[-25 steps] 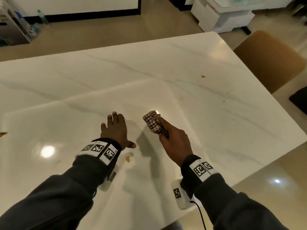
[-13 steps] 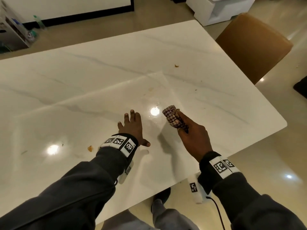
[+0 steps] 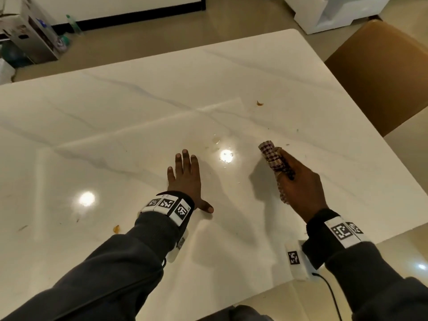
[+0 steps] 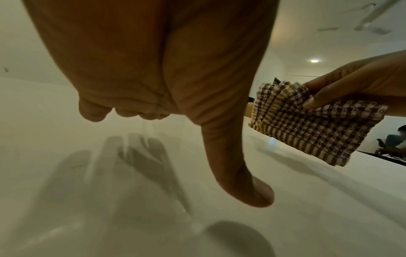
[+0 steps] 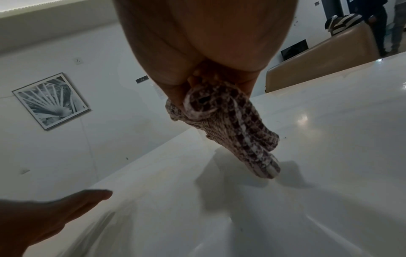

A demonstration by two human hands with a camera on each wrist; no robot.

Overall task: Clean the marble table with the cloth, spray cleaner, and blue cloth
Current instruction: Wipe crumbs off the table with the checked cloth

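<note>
Right of frame middle, right hand [image 3: 301,188] grasps bunched checked cloth [image 3: 273,158] above marble bench [image 3: 231,77]. Left hand [image 3: 187,177] flat, released. Wiping step; next, press cloth onto crumbs [image 3: 259,103].

no readable text, coded wrist markers only

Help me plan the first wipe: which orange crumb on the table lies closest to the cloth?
The orange crumb beyond the checked cloth in the right hand. The other crumb lies far off, outside the left hand's wrist.
</note>
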